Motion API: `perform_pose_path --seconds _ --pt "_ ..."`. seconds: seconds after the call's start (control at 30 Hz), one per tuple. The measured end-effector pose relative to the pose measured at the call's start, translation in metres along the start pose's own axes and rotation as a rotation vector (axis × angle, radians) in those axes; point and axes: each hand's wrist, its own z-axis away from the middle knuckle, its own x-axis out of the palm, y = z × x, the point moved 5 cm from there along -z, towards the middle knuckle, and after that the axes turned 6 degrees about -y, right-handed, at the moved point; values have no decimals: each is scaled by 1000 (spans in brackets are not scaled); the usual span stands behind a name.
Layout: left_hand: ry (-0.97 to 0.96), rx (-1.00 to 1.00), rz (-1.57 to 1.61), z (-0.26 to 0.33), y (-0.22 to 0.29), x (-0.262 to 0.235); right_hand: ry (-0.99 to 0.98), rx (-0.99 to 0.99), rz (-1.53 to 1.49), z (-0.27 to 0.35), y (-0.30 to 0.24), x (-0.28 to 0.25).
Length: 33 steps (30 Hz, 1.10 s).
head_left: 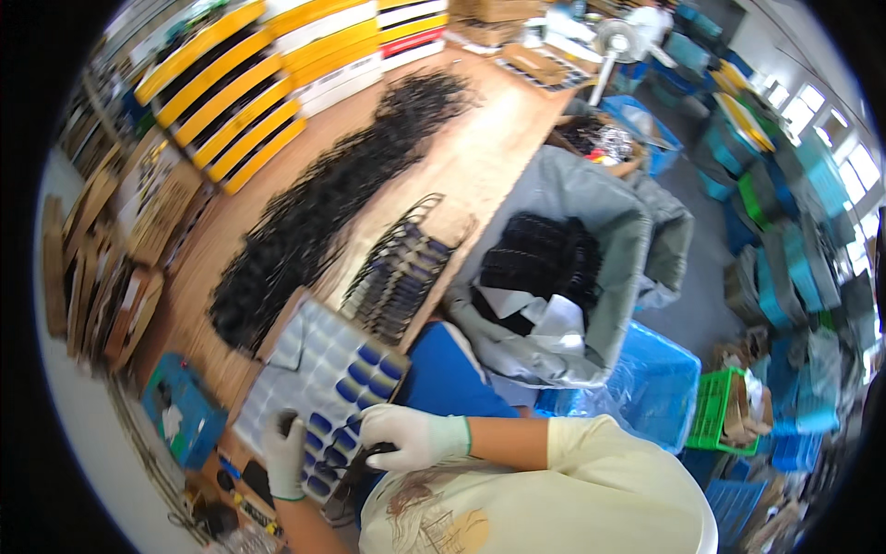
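Both of my hands wear white gloves and hover at the near end of a pale tray [257, 403] with rows of rounded pockets. Several pockets hold dark blue, lens-like pieces [371, 371]. My right hand [411, 437] is closed over the tray's near right corner, around a thin black piece [380, 451] whose kind I cannot make out. At the tray's left side my left hand [286, 454] has curled fingers, with something dark at its fingertips, too blurred to name. Beyond the tray stands a row of dark-lensed glasses [401, 277] with thin curved arms.
A long heap of thin black wiry pieces [332, 194] crosses the wooden table [494, 106]. Yellow and white stacked trays [221, 97] line the far left. On the right stands a grey-lined bin [623, 277] with black goods, beside a blue crate [660, 379]. Cardboard pieces [101, 263] lean at left.
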Motion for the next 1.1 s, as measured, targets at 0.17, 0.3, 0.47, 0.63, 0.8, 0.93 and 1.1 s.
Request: perform_pose_path --seconds 0.17,0.3,0.47,0.63,0.8,0.93,1.1 --pt "-118 -30 -668 -11 -39 38 47 255 -25 9 13 7" --pt "-51 -106 -702 -7 -45 43 -79 406 -23 12 0 18" --pt "-113 -267 -492 -2 -21 37 22 304 37 4 6 28" --pt "126 -7 49 41 -26 16 162 265 32 -6 17 28" --pt "-151 -112 760 82 22 3 -89 411 44 -26 -15 28" --pt "-79 -16 624 89 36 7 -12 181 -45 -33 -3 54" --pt "-13 431 405 96 50 -5 -275 374 -320 -36 -24 47"
